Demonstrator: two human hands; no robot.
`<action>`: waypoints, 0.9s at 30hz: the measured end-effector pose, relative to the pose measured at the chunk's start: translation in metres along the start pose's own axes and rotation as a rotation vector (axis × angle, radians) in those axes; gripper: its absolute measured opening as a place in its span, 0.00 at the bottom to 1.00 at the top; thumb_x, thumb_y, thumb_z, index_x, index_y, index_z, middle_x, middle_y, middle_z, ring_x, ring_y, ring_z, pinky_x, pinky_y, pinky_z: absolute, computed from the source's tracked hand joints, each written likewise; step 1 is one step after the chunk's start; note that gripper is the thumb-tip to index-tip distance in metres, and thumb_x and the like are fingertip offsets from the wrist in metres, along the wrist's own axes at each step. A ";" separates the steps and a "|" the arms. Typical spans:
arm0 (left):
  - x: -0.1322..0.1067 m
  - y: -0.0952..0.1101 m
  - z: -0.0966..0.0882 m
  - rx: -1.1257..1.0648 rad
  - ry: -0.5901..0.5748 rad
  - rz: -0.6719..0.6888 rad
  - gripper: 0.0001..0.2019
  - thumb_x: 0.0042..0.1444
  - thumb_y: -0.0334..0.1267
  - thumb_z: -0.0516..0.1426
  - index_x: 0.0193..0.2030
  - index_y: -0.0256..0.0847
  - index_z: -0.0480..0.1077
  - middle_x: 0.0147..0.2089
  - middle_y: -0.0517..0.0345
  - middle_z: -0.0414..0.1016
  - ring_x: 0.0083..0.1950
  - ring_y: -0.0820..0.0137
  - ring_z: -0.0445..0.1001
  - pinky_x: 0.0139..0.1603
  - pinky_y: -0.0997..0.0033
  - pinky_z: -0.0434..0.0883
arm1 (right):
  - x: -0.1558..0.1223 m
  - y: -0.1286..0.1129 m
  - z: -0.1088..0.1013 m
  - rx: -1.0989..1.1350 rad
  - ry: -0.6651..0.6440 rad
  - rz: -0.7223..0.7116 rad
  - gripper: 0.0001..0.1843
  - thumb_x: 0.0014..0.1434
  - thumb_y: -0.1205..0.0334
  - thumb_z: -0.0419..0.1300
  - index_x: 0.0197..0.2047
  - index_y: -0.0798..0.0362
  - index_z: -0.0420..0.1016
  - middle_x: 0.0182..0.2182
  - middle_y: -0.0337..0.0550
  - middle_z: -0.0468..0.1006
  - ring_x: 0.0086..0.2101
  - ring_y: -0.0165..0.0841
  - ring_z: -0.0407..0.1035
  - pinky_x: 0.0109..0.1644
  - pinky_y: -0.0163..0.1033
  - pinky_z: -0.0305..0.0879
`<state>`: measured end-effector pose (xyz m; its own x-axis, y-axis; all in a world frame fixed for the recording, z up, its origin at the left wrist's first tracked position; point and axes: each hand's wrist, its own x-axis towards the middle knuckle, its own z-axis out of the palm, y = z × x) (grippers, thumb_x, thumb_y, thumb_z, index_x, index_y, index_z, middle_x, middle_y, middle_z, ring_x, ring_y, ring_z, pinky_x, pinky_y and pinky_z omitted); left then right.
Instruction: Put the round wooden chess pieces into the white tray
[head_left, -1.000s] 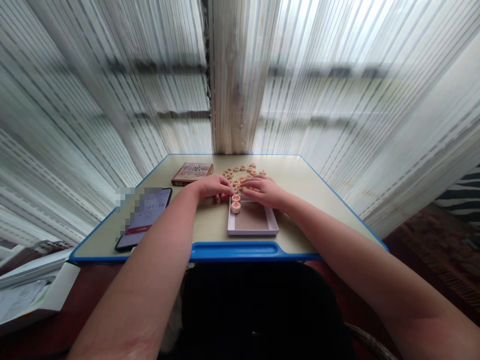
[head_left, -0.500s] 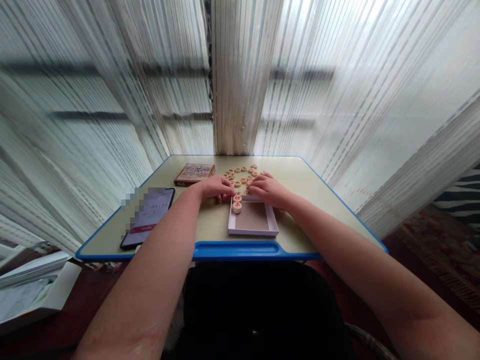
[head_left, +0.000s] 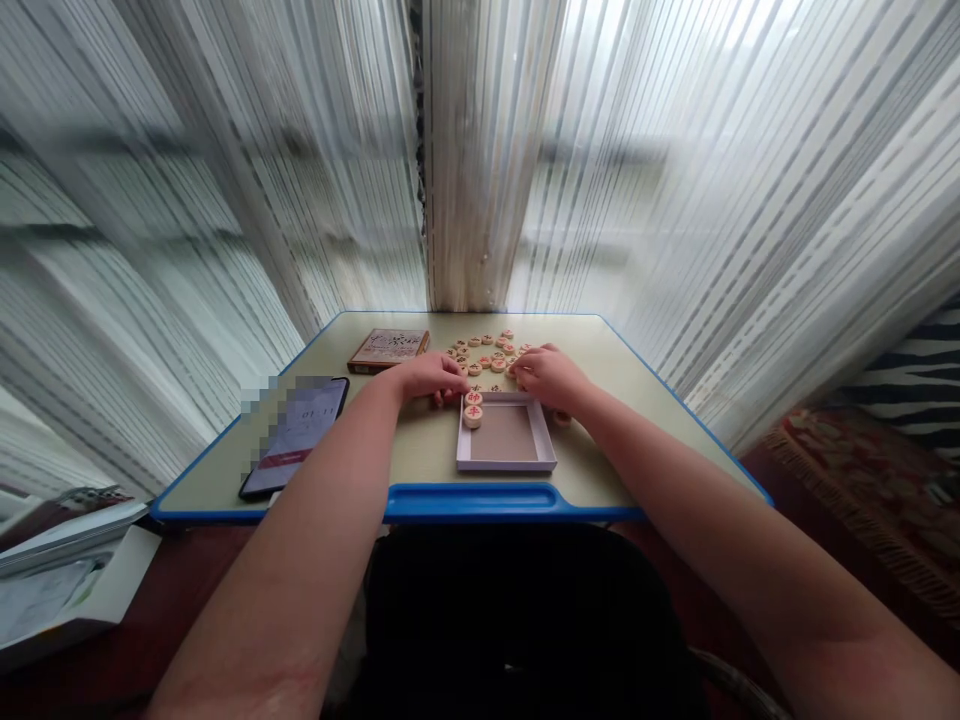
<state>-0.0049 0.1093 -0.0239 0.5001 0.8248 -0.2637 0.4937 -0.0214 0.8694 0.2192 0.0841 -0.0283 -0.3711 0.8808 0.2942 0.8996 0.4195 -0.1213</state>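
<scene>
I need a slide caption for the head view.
Left hand and right hand among wooden xiangqi pieces beside a white tray on a desk.

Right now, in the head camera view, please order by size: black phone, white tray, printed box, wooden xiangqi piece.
1. Black phone and white tray: too alike to rank, since the phone sits nearer the camera.
2. Printed box.
3. Wooden xiangqi piece.

On the tabletop (head_left: 581, 345), a shallow tray (head_left: 506, 462) sits at lower centre, with two xiangqi pieces (head_left: 472, 416) at its upper left corner and one piece (head_left: 561, 418) just beside its right side. More pieces (head_left: 480, 353) lie spread behind it, right of a flat box (head_left: 388, 350) at the far edge; a smartphone (head_left: 294, 450) lies left, nearer the front.
</scene>
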 end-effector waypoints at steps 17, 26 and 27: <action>-0.002 0.003 0.002 0.043 0.010 -0.009 0.07 0.39 0.38 0.63 0.23 0.36 0.72 0.18 0.62 0.68 0.20 0.78 0.63 0.19 0.79 0.62 | 0.000 0.003 -0.001 0.063 0.039 0.103 0.10 0.54 0.64 0.56 0.33 0.51 0.80 0.38 0.45 0.79 0.42 0.37 0.67 0.50 0.42 0.57; -0.004 0.005 0.001 0.064 0.007 -0.007 0.07 0.39 0.38 0.63 0.23 0.37 0.73 0.19 0.61 0.69 0.21 0.76 0.65 0.20 0.78 0.64 | 0.001 0.006 0.003 0.129 0.017 0.197 0.09 0.52 0.59 0.59 0.33 0.50 0.79 0.31 0.45 0.79 0.44 0.44 0.61 0.43 0.43 0.61; -0.004 0.005 0.001 0.062 0.006 -0.006 0.07 0.39 0.38 0.63 0.23 0.37 0.73 0.19 0.61 0.69 0.21 0.76 0.65 0.20 0.78 0.64 | 0.001 0.006 0.004 0.142 0.023 0.194 0.09 0.52 0.59 0.59 0.34 0.50 0.79 0.31 0.44 0.79 0.44 0.44 0.61 0.43 0.43 0.61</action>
<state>-0.0035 0.1051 -0.0188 0.4926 0.8286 -0.2658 0.5397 -0.0513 0.8403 0.2237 0.0882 -0.0324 -0.1880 0.9432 0.2738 0.9116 0.2714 -0.3088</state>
